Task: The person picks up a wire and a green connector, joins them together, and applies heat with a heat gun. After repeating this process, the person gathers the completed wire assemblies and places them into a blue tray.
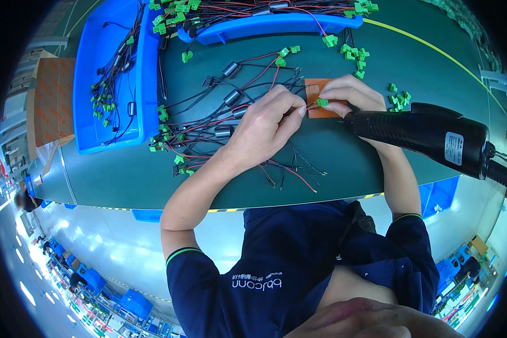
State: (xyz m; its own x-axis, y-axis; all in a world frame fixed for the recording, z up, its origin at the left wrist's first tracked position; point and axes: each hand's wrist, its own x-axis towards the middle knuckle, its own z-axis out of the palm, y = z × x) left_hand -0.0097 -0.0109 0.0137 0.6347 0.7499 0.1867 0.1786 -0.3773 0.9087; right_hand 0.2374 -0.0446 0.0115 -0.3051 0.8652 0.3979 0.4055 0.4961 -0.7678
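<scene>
My left hand (267, 124) is closed in a pinch on the thin wire end of a cable, just left of an orange-brown pad (319, 114). Over that pad, my right hand (357, 96) grips a small green terminal connector (322, 102) between thumb and fingers, and the wire meets it there. A black electric screwdriver (417, 135) crosses in front of my right palm and wrist; whether the palm also bears on it is hidden. Black and red cables with dark cylinders (232, 98) and green connectors spread out around my left hand.
A blue tray (152, 84) with cables stands at the left, beside a brown cardboard box (53, 96). Another blue bin (265, 29), heaped with cables, is at the far side. Loose green connectors (399, 100) lie on the green table (124, 177) at the right.
</scene>
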